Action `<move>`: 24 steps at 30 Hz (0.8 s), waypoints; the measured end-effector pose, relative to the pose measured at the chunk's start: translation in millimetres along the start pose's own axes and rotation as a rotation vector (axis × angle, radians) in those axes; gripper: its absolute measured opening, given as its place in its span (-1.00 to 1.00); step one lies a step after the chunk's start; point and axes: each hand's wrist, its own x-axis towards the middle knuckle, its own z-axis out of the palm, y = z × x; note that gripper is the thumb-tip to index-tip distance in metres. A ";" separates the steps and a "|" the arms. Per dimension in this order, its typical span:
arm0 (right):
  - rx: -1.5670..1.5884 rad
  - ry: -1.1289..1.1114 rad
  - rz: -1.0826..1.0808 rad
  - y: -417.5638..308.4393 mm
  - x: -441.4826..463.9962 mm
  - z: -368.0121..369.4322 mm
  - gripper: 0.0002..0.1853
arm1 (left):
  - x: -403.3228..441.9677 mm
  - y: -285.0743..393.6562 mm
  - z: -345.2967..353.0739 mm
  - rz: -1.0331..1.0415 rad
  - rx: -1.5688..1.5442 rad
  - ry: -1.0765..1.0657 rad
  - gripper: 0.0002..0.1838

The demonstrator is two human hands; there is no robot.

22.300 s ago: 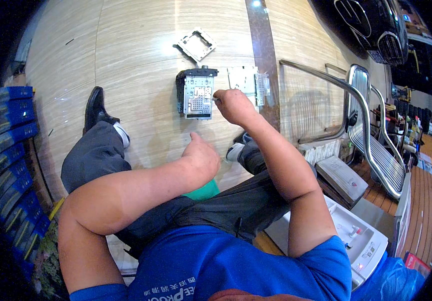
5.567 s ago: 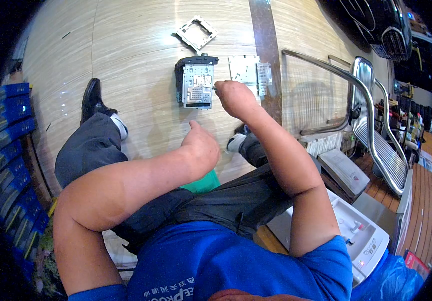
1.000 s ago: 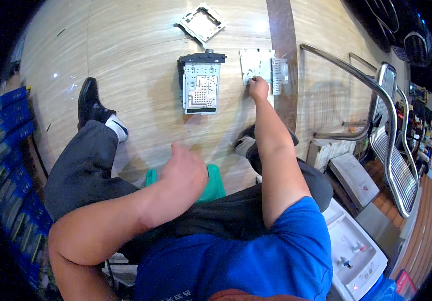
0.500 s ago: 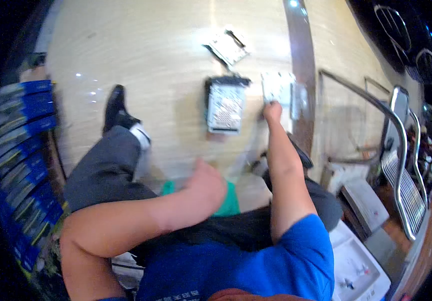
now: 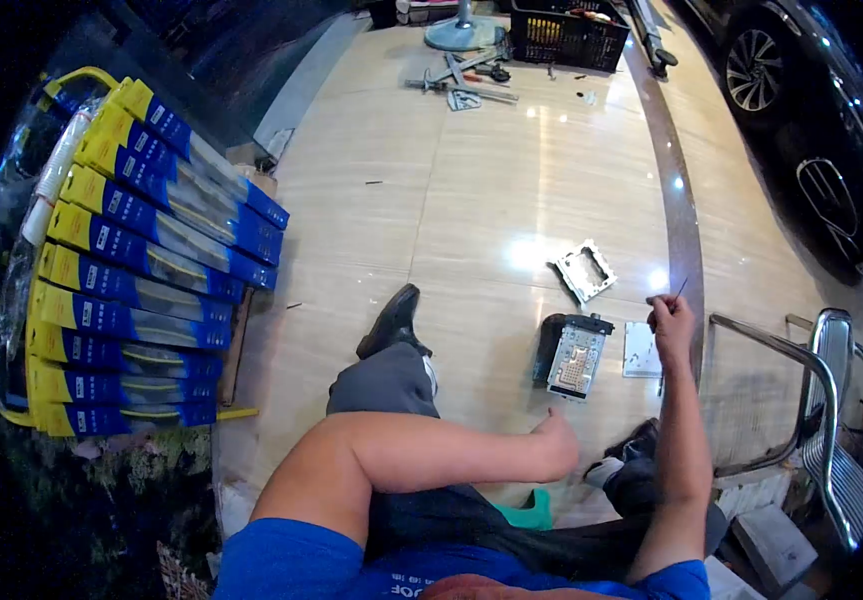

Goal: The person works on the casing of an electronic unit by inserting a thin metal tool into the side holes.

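Observation:
My right hand [image 5: 672, 326] is pinched closed around a thin dark rod [image 5: 682, 287], whose tip sticks up past the fingers. It hovers at the upper right corner of a flat pale metal plate [image 5: 639, 352]. My left hand [image 5: 557, 448] is curled closed in front of my lap; what it holds, if anything, is hidden. Just beyond it a boxy metal electronic unit [image 5: 576, 362] with a perforated top lies on the floor, its far end black. An open rectangular metal frame [image 5: 586, 272] rests beyond the unit.
To the left stands a yellow rack of blue-and-yellow packages [image 5: 136, 290]. A metal chair [image 5: 821, 400] is at the right, a black car [image 5: 801, 120] behind it. Tools [image 5: 463, 78] and a black crate [image 5: 569, 35] lie farther off. Something green [image 5: 526, 512] shows below my left hand.
The view has swung up and left, so the floor items appear farther right and lower. My right hand has moved up from the plate's near edge and shows the thin rod.

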 end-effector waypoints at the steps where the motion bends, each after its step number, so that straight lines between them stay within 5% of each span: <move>1: 0.002 -0.041 0.011 -35.6 -6.5 -6.7 -0.90 | -2.5 0.6 -2.0 -0.005 0.019 0.010 -0.75; 6: -0.072 -0.152 -0.026 -136.1 -69.7 -25.9 -0.94 | -4.6 -1.0 -1.8 0.008 -0.024 0.113 -0.76; 9: -0.121 -0.217 -0.087 -134.5 -108.9 -26.1 -0.96 | -6.9 -3.2 -4.0 -0.011 -0.026 0.130 -0.78; 14: 0.031 -0.260 0.144 -105.6 -135.9 -0.5 -0.96 | -13.6 -22.4 -27.0 -0.153 -0.153 0.100 -0.70; 16: -0.024 -0.323 -0.040 -109.1 -132.3 7.3 -0.94 | -12.2 -41.7 -36.2 -0.298 -0.091 0.274 -0.74; 19: -0.043 -0.337 -0.020 -110.4 -128.6 2.9 -0.94 | -24.0 -61.1 -63.4 -0.403 -0.161 0.413 -0.85; 24: 0.039 -0.320 -0.075 -115.8 -128.1 -5.8 -0.94 | -15.9 -75.1 -80.1 -0.371 -0.359 0.652 -0.80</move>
